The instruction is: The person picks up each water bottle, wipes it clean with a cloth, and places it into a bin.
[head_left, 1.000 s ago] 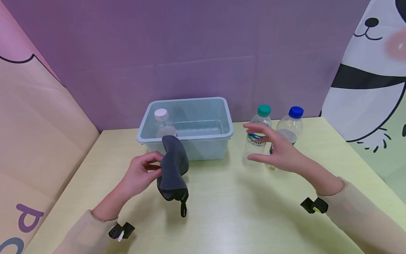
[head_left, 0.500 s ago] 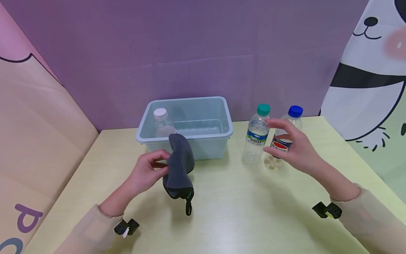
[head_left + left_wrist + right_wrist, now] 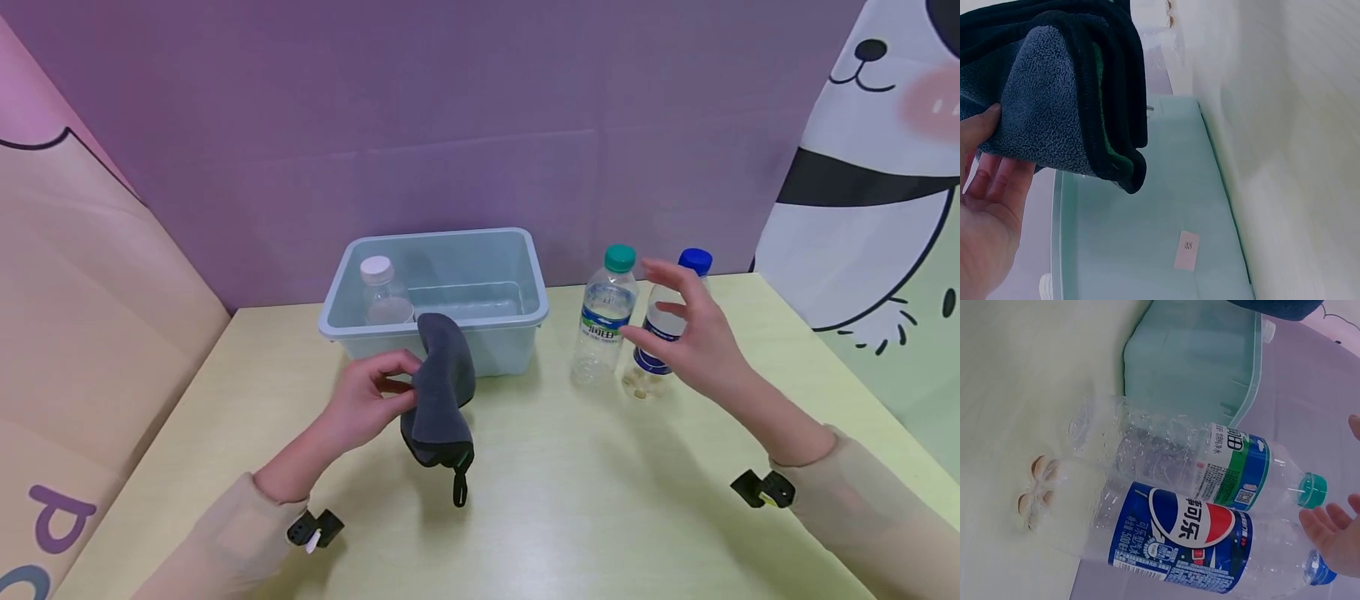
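My left hand (image 3: 371, 400) pinches a folded dark grey towel (image 3: 444, 387) with black trim and a hanging loop, in front of the bin. Up close, the left wrist view shows the towel's (image 3: 1041, 100) fuzzy pile and a green strip along its folded edge. My right hand (image 3: 697, 333) is at the two standing clear bottles, fingers and thumb spread apart with a gap between them. It overlaps the blue-capped Pepsi bottle (image 3: 1179, 537) in the head view. Just left of that stands the green-capped water bottle (image 3: 603, 321), its label facing forward.
A pale blue plastic bin (image 3: 483, 350) stands at the back of the light wooden table (image 3: 555, 500). Inside its left end is a white-capped clear bottle (image 3: 386, 300). A purple cloth backdrop (image 3: 480, 125) rises behind the table.
My left hand has carried the towel a little to the right. The right hand has shifted right, away from the green-capped bottle, and lifted slightly toward the blue cap.
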Demonstrator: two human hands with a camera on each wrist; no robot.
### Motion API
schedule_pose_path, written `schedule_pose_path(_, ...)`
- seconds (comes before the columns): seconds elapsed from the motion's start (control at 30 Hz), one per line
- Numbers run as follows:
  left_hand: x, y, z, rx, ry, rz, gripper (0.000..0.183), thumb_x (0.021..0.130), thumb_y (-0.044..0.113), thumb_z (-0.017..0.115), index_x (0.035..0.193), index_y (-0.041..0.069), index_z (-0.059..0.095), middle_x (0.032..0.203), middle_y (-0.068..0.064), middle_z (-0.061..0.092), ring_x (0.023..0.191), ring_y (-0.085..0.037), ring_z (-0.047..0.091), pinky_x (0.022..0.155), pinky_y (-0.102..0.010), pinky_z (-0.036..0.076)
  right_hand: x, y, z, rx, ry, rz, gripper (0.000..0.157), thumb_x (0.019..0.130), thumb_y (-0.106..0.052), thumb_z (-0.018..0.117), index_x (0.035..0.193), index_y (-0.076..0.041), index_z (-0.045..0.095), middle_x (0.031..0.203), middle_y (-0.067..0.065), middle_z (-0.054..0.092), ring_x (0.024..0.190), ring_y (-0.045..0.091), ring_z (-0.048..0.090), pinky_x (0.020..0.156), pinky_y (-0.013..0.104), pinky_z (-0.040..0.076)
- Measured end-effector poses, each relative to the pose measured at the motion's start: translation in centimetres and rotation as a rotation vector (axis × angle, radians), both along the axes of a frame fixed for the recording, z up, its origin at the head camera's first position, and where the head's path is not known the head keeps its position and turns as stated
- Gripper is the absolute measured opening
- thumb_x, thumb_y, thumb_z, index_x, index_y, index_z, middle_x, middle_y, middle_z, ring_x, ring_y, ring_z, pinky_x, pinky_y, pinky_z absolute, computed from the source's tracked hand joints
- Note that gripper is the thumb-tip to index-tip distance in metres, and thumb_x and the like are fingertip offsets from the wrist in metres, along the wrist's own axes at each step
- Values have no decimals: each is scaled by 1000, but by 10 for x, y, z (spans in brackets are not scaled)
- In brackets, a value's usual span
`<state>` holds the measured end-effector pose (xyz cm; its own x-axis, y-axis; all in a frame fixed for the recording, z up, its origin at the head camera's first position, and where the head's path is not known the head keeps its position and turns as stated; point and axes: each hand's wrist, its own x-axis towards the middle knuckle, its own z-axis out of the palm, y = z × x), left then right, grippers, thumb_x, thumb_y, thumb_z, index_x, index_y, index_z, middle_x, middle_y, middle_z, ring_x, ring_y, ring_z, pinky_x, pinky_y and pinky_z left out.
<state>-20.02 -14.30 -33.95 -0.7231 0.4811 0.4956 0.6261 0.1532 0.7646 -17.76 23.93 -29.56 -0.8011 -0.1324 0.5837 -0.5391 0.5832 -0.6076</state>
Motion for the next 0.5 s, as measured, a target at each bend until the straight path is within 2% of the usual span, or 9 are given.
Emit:
schedule_pose_path(0.1, -1, 4, -1, -2, -6, -8, 21, 80, -18, 66, 87, 2, 67, 84, 3, 67, 79, -14, 62, 74, -32, 57, -2, -3, 0, -25, -24, -24, 78, 79, 3, 77, 144, -3, 35, 141, 15, 43, 130, 33, 40, 98, 21, 43)
schedule_pose_path(0.27, -1, 10, 0, -9, -28, -37, 21, 81, -17, 66, 88, 3, 67, 85, -1, 68, 80, -15, 62, 74, -35, 58, -7, -9, -1, -45, -44, -35, 77, 82, 1, 75, 146, -1, 31, 144, 16, 39, 135, 31, 35, 104, 48, 39)
schedule_pose_path(0.33, -1, 12, 0, -13, -32, -47, 21, 81, -17, 66, 88, 3, 67, 85, -2, 68, 81, -15, 62, 75, -36, 58, -10, -13, -1, -46, -52, -36, 78, 83, 0, 75, 146, -1, 30, 145, 17, 37, 136, 31, 34, 106, 52, 35)
schedule_pose_path(0.5, -2, 19, 1, -17, -36, -64, 20, 81, -16, 66, 88, 3, 67, 85, -3, 67, 81, -15, 63, 75, -36, 58, -21, -23, 1, -79, -81, -60, 80, 86, -7, 73, 149, -1, 24, 150, 17, 31, 140, 34, 28, 111, 52, 26)
